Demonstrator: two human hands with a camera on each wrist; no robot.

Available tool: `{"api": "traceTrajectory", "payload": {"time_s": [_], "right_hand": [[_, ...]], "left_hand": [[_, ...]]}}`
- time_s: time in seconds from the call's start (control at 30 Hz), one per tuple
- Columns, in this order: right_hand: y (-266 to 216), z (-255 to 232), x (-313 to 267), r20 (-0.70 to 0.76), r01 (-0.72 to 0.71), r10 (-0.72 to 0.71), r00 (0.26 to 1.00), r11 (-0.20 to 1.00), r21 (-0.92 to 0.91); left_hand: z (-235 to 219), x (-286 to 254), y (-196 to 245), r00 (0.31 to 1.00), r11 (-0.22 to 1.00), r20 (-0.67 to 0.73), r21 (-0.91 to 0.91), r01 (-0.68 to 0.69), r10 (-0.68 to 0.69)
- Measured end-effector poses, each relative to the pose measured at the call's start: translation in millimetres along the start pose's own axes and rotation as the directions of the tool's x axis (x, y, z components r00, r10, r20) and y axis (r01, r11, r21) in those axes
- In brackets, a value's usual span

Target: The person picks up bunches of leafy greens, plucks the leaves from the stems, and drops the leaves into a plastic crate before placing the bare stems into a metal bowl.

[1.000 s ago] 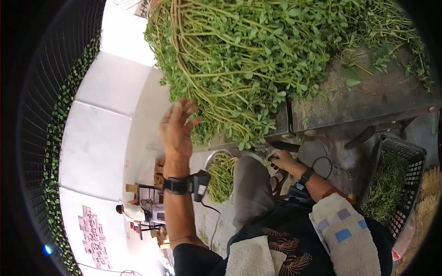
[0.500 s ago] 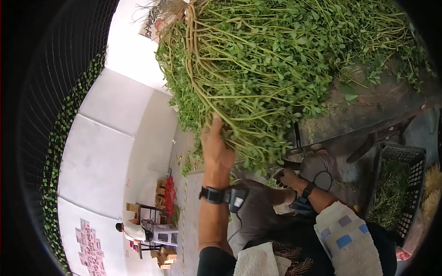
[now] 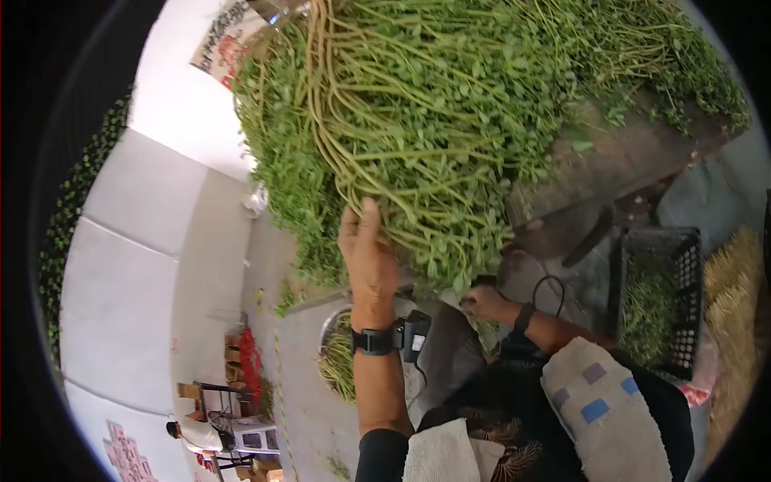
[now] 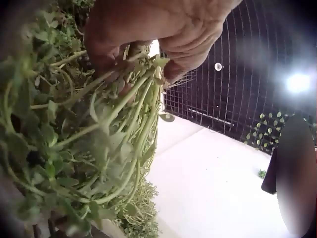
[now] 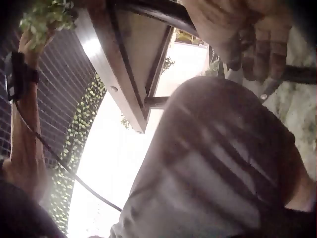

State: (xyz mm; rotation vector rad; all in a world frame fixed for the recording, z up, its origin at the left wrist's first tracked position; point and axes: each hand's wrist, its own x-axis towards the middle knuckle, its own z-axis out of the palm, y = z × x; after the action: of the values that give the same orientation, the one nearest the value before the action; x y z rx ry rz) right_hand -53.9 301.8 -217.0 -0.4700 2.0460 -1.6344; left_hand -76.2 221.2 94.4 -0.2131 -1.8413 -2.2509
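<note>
A large heap of leafy green stems (image 3: 450,136) with small rounded leaves covers the upper part of the head view. My left hand (image 3: 369,261) is at its near left edge, fingers and thumb around some stems. Close up, the left wrist view has the thumb and fingers of that hand (image 4: 153,29) curled about several stems (image 4: 129,119). Low by the knee is my right hand (image 3: 486,304), with something dark at its fingers. In the right wrist view its bent fingers (image 5: 257,57) lie against a grey flat metal-looking tool (image 5: 245,85) with a bright spot; its kind is unclear.
The heap lies on a worn wooden table (image 3: 618,161). A black plastic crate (image 3: 688,297) of greens stands at right, a round basin (image 3: 328,333) of stems lies below the left forearm. A seated person (image 3: 201,435) is farther off. My knee (image 5: 213,134) is beside the right hand.
My left hand has moved right to the stems and now grips some; one second ago it was apart with fingers raised. The right hand stays low by the knee. The head view has shifted.
</note>
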Motion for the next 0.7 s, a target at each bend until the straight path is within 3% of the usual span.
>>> {"api": "traceTrajectory", "payload": {"time_s": [0.07,0.1,0.17,0.23,0.27,0.33,0.37,0.43,0.47,0.53,0.57,0.63,0.7], "right_hand": [[1,-10,-7,-0.049,0.077,-0.083,0.995,0.992,-0.103],[2,-17,-14,-0.055,0.050,-0.057,0.997,0.993,-0.106],[-13,-41,-42,-0.256,0.249,-0.319,0.912,0.930,-0.270],[-33,-58,-69,-0.380,0.328,-0.441,0.813,0.887,-0.326],[-51,-68,-81,-0.381,0.306,-0.423,0.822,0.893,-0.330],[-95,-83,-103,-0.335,0.147,-0.131,0.933,0.989,0.021],[-115,-85,-113,-0.334,0.127,-0.116,0.935,0.992,0.011],[-157,-84,-127,-0.391,0.274,-0.203,0.898,0.952,0.135],[-179,-83,-132,-0.392,0.269,-0.202,0.898,0.955,0.125],[-218,-80,-138,-0.428,0.317,-0.333,0.840,0.942,-0.110],[-234,-77,-139,-0.430,0.316,-0.338,0.837,0.941,-0.124],[-259,-71,-136,-0.468,0.485,-0.555,0.688,0.831,-0.273],[-268,-69,-125,-0.471,0.514,-0.601,0.646,0.798,-0.314]], "left_hand": [[1,-6,5,0.999,0.994,-0.034,-0.105,0.033,-0.037],[-2,-8,6,0.997,0.982,-0.066,-0.188,0.032,-0.045],[-15,-6,-3,0.997,0.982,-0.071,-0.189,0.016,-0.030],[-33,-2,-12,0.998,0.998,-0.061,-0.059,0.027,-0.030],[-32,-2,-11,1.000,0.996,0.001,-0.089,0.004,-0.004],[-41,-1,-14,0.999,0.996,0.051,-0.087,0.011,-0.007],[-44,-1,-14,0.995,0.997,0.100,-0.070,-0.009,0.016],[-39,-7,-4,0.996,0.994,0.089,-0.112,0.014,-0.004],[-39,-7,0,0.996,0.988,0.087,-0.151,0.041,-0.028],[-41,-5,2,0.993,0.981,0.098,-0.176,0.087,-0.071],[-43,-5,2,0.993,0.979,0.102,-0.187,0.082,-0.063],[-44,-4,2,0.990,0.993,0.124,-0.087,0.082,-0.071],[-48,-4,5,0.991,0.993,0.100,-0.061,0.096,-0.090]]}}
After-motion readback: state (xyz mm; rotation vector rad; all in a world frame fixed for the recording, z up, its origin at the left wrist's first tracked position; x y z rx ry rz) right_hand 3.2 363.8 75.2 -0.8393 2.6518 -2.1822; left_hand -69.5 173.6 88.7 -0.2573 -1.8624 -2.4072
